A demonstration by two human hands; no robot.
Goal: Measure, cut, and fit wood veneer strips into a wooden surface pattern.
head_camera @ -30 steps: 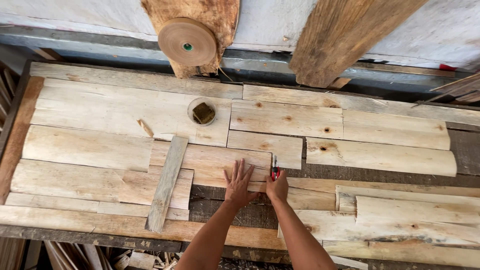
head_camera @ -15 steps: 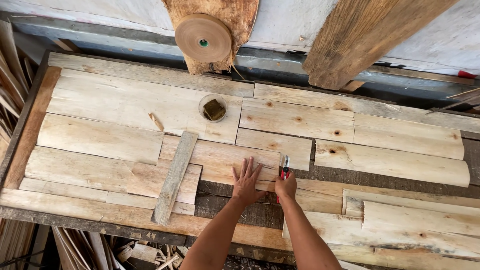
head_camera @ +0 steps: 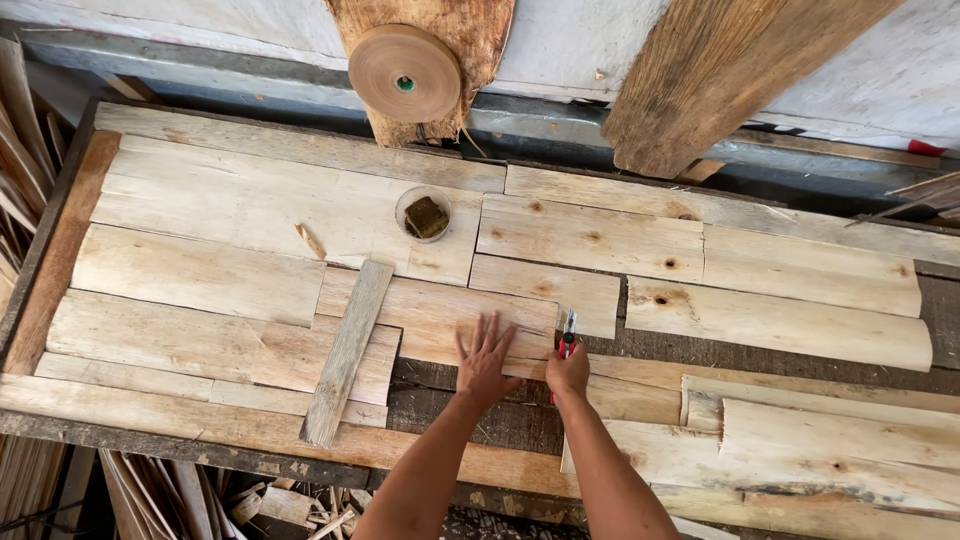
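Both hands unmoved since before: right grip (head_camera: 568, 370) around red knife (head_camera: 566, 343), left hand (head_camera: 485, 358) beside.

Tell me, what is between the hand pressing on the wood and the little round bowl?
Only bare wood veneer sheets lie between the left hand and the round bowl, as the head view shows. The grey stick lies off to the side.

No packages, labels, signs or screens appear in this view; nothing on the counter (head_camera: 200, 430) or on the wall behind it carries a printed face or a display.
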